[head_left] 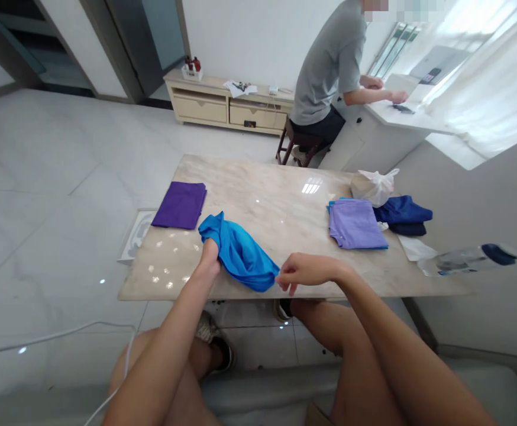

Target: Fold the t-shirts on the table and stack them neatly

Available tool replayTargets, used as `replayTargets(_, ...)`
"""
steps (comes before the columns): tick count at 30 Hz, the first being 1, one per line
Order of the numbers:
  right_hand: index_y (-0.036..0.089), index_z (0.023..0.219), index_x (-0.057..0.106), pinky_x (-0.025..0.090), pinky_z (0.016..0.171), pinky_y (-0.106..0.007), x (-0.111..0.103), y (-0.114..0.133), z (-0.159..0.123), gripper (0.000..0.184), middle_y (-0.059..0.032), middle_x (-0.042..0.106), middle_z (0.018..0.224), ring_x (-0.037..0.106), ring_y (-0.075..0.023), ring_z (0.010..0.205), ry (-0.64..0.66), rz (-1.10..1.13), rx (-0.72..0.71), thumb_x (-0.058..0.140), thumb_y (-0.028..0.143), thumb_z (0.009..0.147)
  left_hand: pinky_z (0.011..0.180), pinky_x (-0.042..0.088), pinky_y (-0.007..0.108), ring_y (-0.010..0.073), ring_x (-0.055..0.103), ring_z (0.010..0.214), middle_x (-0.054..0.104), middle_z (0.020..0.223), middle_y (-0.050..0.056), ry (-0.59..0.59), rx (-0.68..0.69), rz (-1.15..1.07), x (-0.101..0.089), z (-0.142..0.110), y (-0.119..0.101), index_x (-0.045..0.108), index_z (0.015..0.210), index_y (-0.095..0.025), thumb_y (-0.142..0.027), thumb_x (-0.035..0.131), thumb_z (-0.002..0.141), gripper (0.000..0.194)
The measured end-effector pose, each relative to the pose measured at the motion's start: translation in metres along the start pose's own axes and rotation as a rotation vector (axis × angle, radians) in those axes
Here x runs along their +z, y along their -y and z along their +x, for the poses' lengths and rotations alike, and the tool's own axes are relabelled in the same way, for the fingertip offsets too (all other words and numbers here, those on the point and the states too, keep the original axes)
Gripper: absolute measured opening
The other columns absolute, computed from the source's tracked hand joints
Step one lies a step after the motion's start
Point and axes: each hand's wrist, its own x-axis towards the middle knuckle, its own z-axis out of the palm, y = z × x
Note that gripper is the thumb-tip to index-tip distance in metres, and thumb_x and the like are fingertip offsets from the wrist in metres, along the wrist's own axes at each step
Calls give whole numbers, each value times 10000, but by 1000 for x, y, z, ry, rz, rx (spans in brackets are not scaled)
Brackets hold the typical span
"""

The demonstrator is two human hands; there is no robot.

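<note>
A bright blue cloth (245,254), perhaps a garment, is bunched near the front edge of the marble-topped table, between my two hands. My left hand (211,253) reaches into its left end; the fabric wraps over the fingers and hides them. At the cloth's right corner, my right hand (307,270) is bent at the wrist, with thumb and forefinger pinched on the tip of the fabric. Beyond my left hand, a folded purple cloth (179,205) lies flat. To the right is a folded lavender cloth (356,223), on top of a blue one whose edges show.
On the table's (249,177) right stand a white plastic bag (374,186), dark blue cloths (403,213) and a clear bottle (462,259) lying on its side. A person (329,65) sits on a stool at a white counter. A low cabinet (227,106) lines the wall.
</note>
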Motion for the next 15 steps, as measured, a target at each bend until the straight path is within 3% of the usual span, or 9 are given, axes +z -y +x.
replayTargets(1, 214, 701, 746, 582, 710, -348, -1, 1, 1, 362, -91, 841, 841, 823, -266, 757, -18, -66, 13, 707, 409, 1004, 905, 597, 430, 288, 743, 1003, 787, 869, 87, -6, -12, -15, 2, -2, 2, 677, 937, -225, -737, 734, 843, 524)
replayTargets(2, 220, 703, 738, 571, 706, -349, -4, 2, 3, 385, -88, 830, 815, 811, -262, 742, -114, -120, 17, 687, 427, 1024, 918, 593, 437, 294, 749, 1010, 789, 857, 93, -16, -23, -38, 4, -5, 3, 686, 929, -214, -712, 731, 866, 504)
replayTargets(5, 223, 844, 756, 552, 745, -340, -12, 6, 15, 337, -85, 822, 868, 781, -250, 825, -566, -204, -74, 649, 457, 1061, 955, 604, 476, 345, 761, 1082, 816, 892, 107, 41, -33, -50, 17, -22, -1, 731, 945, -200, -674, 791, 837, 490)
replayTargets(6, 219, 934, 766, 549, 766, -335, -12, 8, 19, 312, -88, 828, 930, 775, -246, 872, -661, -201, -113, 656, 481, 1063, 966, 613, 496, 368, 760, 1107, 825, 912, 109, 85, -41, -34, 21, -28, -3, 749, 949, -205, -665, 839, 790, 495)
replayTargets(8, 212, 1067, 758, 541, 775, -332, -8, 12, 28, 364, -98, 828, 1022, 762, -250, 916, -739, -193, -128, 692, 569, 1039, 998, 622, 534, 404, 752, 1153, 837, 951, 107, 187, -53, 21, 27, -39, -7, 781, 944, -225, -637, 913, 716, 489)
replayTargets(11, 203, 1119, 749, 518, 749, -337, 1, 15, 39, 450, -115, 824, 1041, 755, -280, 911, -800, -274, -35, 807, 612, 941, 1070, 600, 519, 407, 730, 1223, 842, 1020, 96, 303, -4, 121, 32, -49, -6, 807, 949, -239, -568, 958, 709, 434)
replayTargets(15, 218, 1108, 790, 491, 757, -318, 9, 14, 46, 174, -107, 844, 1055, 779, -294, 958, -767, -429, 12, 756, 297, 957, 1065, 586, 454, 370, 717, 1233, 834, 1074, 95, 408, -35, 135, 34, -49, 7, 820, 1017, -224, -676, 887, 805, 504)
